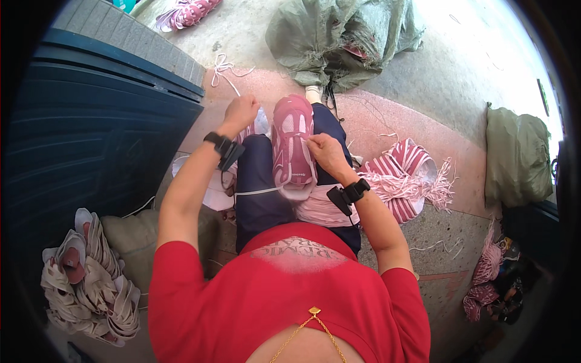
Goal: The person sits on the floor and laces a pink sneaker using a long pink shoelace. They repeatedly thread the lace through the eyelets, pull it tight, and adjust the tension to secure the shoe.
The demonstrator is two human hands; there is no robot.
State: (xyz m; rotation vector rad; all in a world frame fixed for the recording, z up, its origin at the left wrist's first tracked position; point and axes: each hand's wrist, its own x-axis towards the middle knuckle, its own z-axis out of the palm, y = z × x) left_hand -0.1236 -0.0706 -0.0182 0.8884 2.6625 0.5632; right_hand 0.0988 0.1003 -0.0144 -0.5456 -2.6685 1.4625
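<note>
Pink shoe upper [287,159] is sitting between the thighs, toe end pointing away from the body.
Left hand [241,115] is grasping a white lace [225,72] in a closed fist; right hand [327,151] is curling at the upper's right edge, but its own fingers are hiding the contact, so can't tell if it's gripping anything. The left knee is partly covering more shoe pieces [218,189], and the lens rim is cutting off the blue metal panel [103,115]. The floor [451,136] is showing a pinkish strip, with a green sack [296,36] overlapping its far edge and a striped pink bundle [402,160] lying toward its near edge. Pale lettering is showing on the upper's near end, bigger print on the red shirt [284,302].
</note>
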